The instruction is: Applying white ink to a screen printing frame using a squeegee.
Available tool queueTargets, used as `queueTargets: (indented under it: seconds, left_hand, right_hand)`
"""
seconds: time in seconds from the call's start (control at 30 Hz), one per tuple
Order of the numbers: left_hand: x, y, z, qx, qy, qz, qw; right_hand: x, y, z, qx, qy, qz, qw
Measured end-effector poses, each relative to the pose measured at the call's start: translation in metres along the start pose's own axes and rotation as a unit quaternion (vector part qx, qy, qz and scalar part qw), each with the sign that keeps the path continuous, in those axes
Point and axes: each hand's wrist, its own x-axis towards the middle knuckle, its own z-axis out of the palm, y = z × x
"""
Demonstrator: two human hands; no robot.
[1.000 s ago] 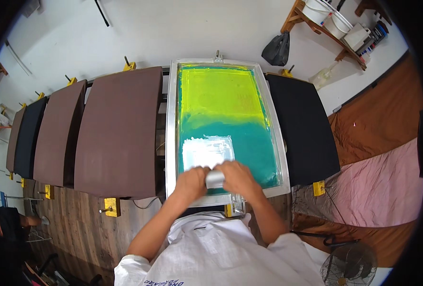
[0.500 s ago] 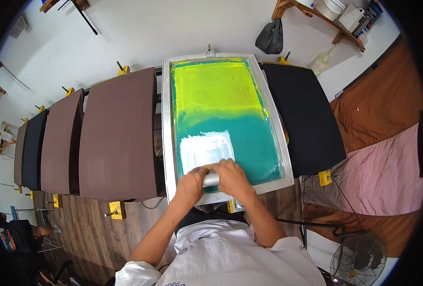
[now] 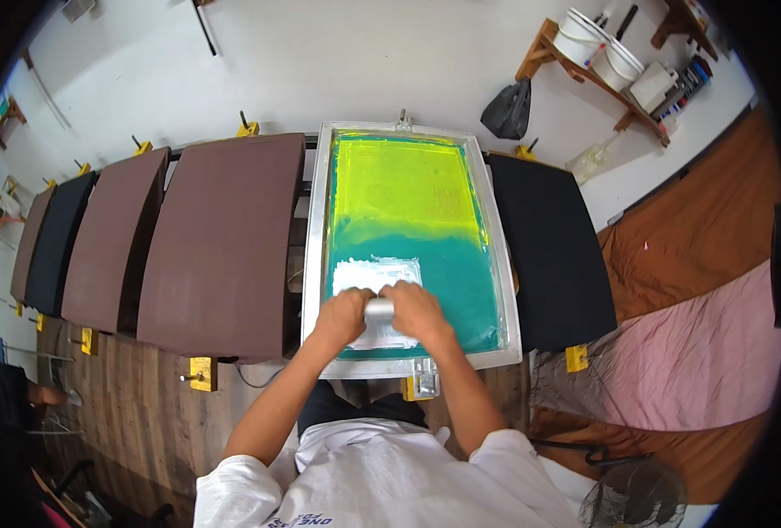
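In front of me lies a screen-printing frame [image 3: 512,308] with a pale metal rim. Its mesh is yellow-green [image 3: 399,180] in the far part and teal [image 3: 452,282] in the near part. White ink [image 3: 377,268] is spread over the near left of the mesh. My left hand [image 3: 344,317] and my right hand [image 3: 415,310] are both closed round a squeegee [image 3: 379,307], side by side, over the white patch. Only the pale middle of the squeegee shows between them; my fingers hide the rest, including its lower edge.
Brown-covered boards [image 3: 219,246] stand in a row to the left, a black-covered board [image 3: 549,251] to the right. Yellow clamps [image 3: 202,373] stick out along the row. White tubs [image 3: 581,37] sit on a wall shelf, a dark bag [image 3: 507,110] hanging below. A fan [image 3: 634,503] stands at lower right.
Both hands have pushed the squeegee away from me across the white patch. White ink now shows on the near side of my hands too. The whole view has shifted slightly.
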Motion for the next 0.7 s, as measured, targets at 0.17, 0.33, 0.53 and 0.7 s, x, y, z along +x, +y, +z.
queueTargets:
  seconds: [0.17, 0.33, 0.53, 0.7]
  left_hand:
    - [-0.074, 0.023, 0.035, 0.02, 0.063, 0.033, 0.997]
    - [-0.051, 0.032, -0.012, -0.01, -0.11, -0.018, 0.994]
    - [-0.004, 0.001, 0.007, -0.011, 0.005, 0.012, 1.0]
    - [-0.058, 0.005, 0.033, 0.026, 0.089, 0.072, 0.993]
  right_hand:
    - [-0.078, -0.015, 0.035, 0.042, 0.097, -0.044, 0.993]
    - [-0.058, -0.021, -0.003, 0.043, -0.058, 0.027, 0.997]
    - [-0.005, -0.002, -0.004, 0.026, 0.007, 0.016, 0.999]
    - [-0.062, -0.03, 0.031, 0.007, 0.074, 0.033, 0.997]
